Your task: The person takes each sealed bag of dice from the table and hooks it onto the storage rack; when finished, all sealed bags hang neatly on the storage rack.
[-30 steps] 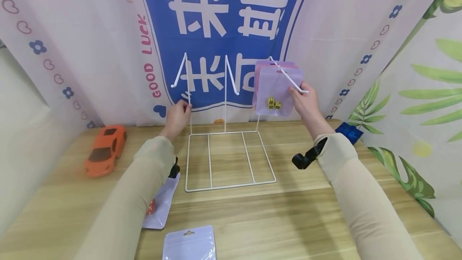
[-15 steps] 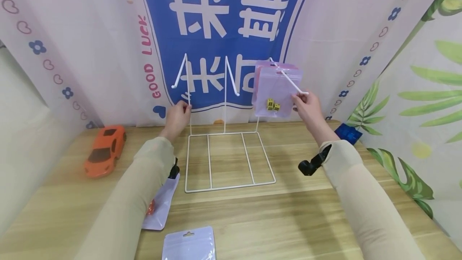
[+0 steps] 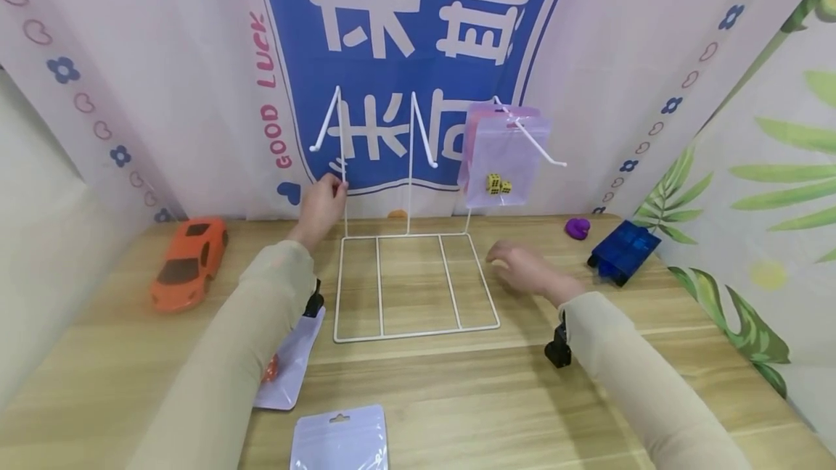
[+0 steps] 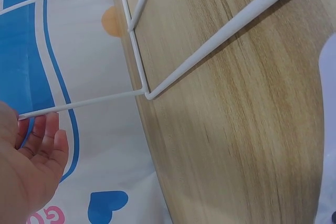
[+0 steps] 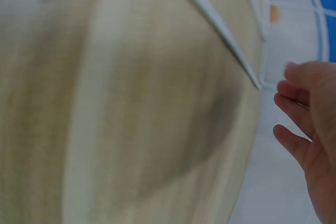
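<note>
A person's left hand pinches the left upright of a white wire rack near the back edge of a wooden bench; the right hand, holding nothing, is beside the rack's base. A lilac pouch containing yellow dice hangs on the right hook. Toward the front edge lie a second pouch and a third with red contents, partly covered by a sleeve. The right wrist view reveals gaps between relaxed fingers.
</note>
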Action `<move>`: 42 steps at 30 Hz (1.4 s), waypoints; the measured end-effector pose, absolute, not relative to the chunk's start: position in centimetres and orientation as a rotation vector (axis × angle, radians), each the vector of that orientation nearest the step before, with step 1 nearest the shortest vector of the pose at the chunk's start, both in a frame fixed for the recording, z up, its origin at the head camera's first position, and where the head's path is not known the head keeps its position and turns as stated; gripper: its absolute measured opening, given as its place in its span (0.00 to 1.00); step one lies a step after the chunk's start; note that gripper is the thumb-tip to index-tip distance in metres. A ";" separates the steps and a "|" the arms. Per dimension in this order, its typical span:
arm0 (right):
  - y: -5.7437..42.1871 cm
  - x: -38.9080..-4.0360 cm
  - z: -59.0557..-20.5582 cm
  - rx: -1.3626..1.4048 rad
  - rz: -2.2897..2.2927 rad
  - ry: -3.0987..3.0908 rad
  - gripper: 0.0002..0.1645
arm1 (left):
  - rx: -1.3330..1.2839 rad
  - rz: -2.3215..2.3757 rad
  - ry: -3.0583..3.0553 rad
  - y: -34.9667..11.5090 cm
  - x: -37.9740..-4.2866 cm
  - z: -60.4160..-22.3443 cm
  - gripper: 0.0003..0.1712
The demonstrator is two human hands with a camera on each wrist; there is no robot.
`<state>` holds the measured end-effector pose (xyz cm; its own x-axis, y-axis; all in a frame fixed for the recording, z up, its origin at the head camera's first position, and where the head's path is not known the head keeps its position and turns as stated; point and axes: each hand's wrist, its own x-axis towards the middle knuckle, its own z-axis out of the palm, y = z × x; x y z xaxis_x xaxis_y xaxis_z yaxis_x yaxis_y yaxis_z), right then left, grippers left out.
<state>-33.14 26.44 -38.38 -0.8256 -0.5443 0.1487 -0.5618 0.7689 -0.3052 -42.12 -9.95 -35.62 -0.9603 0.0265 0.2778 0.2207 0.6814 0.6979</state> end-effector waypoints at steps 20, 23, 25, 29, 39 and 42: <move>24.0 -31.9 -39.8 1.073 0.271 -2.975 0.15 | -0.372 -1.107 -2.731 -15.9 -36.6 -34.2 0.15; 24.1 -31.8 -39.7 1.025 0.270 -3.008 0.15 | -0.497 -1.064 -2.863 -17.4 -34.0 -34.4 0.13; 24.1 -31.8 -39.6 1.012 0.265 -3.017 0.15 | -0.562 -1.025 -2.950 -18.4 -32.3 -34.8 0.12; 24.0 -32.1 -39.0 0.979 0.269 -3.025 0.14 | -0.630 -0.977 -3.077 -20.4 -29.7 -35.6 0.11; 24.0 -31.5 -38.8 0.930 0.255 -3.020 0.12 | -0.861 -0.715 -3.162 -22.1 -27.4 -38.7 0.23; 23.3 -31.2 -39.3 0.923 0.299 -3.028 0.15 | -0.911 -0.627 -3.206 -22.7 -26.4 -39.3 0.32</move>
